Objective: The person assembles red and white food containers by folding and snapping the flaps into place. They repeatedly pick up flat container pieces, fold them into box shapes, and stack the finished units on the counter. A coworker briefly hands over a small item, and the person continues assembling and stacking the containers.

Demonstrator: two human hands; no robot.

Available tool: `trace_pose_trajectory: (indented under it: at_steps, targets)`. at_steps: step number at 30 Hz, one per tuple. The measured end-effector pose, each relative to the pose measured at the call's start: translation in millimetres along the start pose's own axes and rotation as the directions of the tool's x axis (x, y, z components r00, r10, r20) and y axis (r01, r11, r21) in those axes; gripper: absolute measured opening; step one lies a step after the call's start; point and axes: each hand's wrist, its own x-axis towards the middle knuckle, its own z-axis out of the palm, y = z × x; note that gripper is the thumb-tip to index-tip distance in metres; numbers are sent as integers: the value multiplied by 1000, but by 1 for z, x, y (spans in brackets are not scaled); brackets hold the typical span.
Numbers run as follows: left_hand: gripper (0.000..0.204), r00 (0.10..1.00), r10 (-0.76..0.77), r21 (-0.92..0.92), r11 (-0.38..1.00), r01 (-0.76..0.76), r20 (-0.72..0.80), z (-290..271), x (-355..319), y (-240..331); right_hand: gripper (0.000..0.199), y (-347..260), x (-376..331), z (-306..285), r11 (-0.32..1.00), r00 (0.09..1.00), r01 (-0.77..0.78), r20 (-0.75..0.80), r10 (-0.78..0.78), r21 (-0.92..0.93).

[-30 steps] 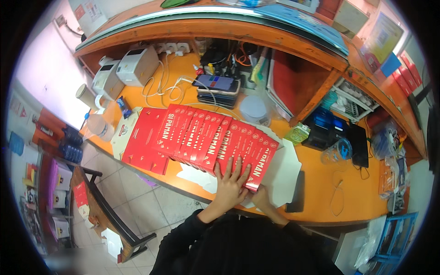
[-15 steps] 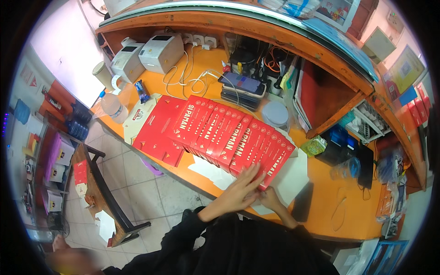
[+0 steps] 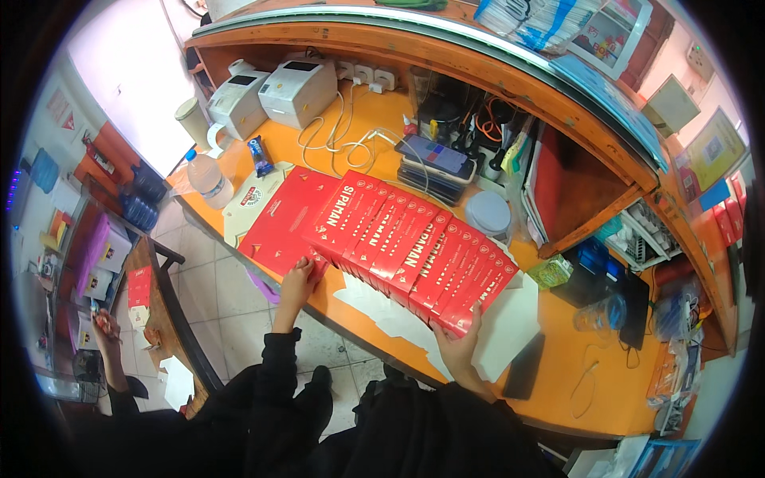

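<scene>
A fanned row of overlapping red cardboard boxes (image 3: 414, 247) with white lettering lies across the orange desk. At its left end, beside a larger flat red carton (image 3: 291, 211), my left hand (image 3: 296, 288) has its fingers closed on a red cardboard corner. Whether that corner belongs to the flat carton or to the row, I cannot tell. My right hand (image 3: 460, 346) grips the near right end of the row, thumb up along its side and fingers partly hidden underneath. White sheets (image 3: 382, 315) stick out beneath the boxes.
Two label printers (image 3: 299, 92), a water bottle (image 3: 209, 182), a blue snack packet (image 3: 259, 156) and stacked phones (image 3: 434, 159) stand behind. A round tub (image 3: 488, 213) sits near the shelf. To the left, another person's hand (image 3: 105, 325) shows near a wooden bench (image 3: 171, 319).
My left hand has left the right end of the row and reached its left end. My right hand now shows clearly at the right end. The other person's hand has risen.
</scene>
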Motion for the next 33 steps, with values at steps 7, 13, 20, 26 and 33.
trace_pose_trajectory:
  at_steps: [7,13,20,26,33]
  targets:
    - [21,978,108,347,923,-164,177,-9,14,-1,64,4,17,-67,988,996,44,84,-31,-150]
    - [27,957,-10,376,921,-105,290,-19,17,15,57,2,8,-49,990,988,82,139,-66,-114]
    - [71,965,-207,-831,555,-20,-161,-46,43,49,54,-6,12,-40,949,974,209,133,-182,-235]
    - [62,904,412,-15,909,-417,-117,-33,13,143,52,-4,20,-39,928,961,276,99,-259,-249]
    - [65,892,452,-4,892,-452,6,-27,6,155,47,8,20,-31,942,939,312,192,-286,-123]
